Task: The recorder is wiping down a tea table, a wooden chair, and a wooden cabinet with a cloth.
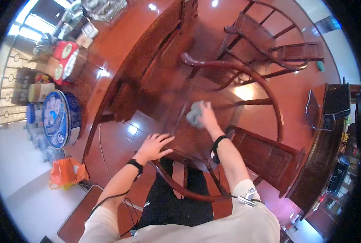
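My right hand (209,117) grips a bunched grey cloth (194,114) over the seat (188,138) of a dark reddish-brown wooden armchair. Both look slightly blurred; the cloth seems to lie against the wood. The chair's curved arm rail (264,82) sweeps around the far and right side, and another curved part of the rail (180,189) passes before my legs. My left hand (154,146) is spread and holds nothing, near the seat's left front edge. Whether its palm rests on the chair, I cannot tell. Each wrist wears a black band.
A long wooden table (113,39) runs along the left, bearing red boxes (65,62). A blue round tin (57,118) and an orange plastic bag (67,173) are at left. Another wooden armchair (253,30) stands beyond. A cable (102,148) trails on the floor.
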